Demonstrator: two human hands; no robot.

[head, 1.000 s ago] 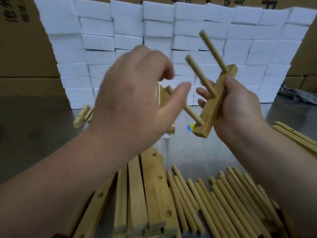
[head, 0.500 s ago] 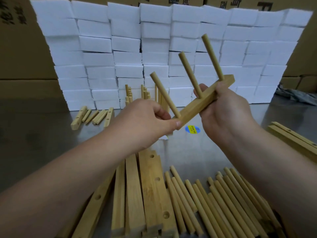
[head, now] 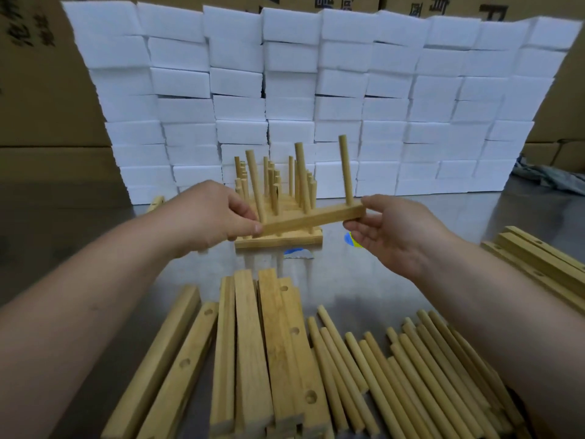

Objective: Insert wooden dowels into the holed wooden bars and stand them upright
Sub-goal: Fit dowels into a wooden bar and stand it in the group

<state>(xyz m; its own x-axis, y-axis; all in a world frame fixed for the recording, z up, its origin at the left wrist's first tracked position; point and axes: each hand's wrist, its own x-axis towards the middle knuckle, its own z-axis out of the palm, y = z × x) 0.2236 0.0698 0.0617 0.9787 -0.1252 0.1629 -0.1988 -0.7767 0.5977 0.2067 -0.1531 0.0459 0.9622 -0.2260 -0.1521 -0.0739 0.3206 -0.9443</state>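
A wooden bar (head: 316,217) with three dowels standing up from it hangs level above the metal table. My left hand (head: 215,213) pinches its left end. My right hand (head: 389,229) holds its right end between thumb and fingers. Just behind and below it stands a group of finished bars (head: 278,239) with upright dowels, set side by side. Loose holed bars (head: 253,350) lie in a pile near me at the left. Several loose dowels (head: 411,369) lie at the near right.
A wall of white foam blocks (head: 316,90) rises behind the finished bars. More long wooden bars (head: 538,264) lie at the right edge. Cardboard boxes (head: 41,90) stand at the far left. A blue and yellow sticker (head: 349,240) is on the table.
The bar was tilted up in my right hand while my left hand set the third dowel. Now both hands hold it level by its ends, lower and farther out over the finished bars.
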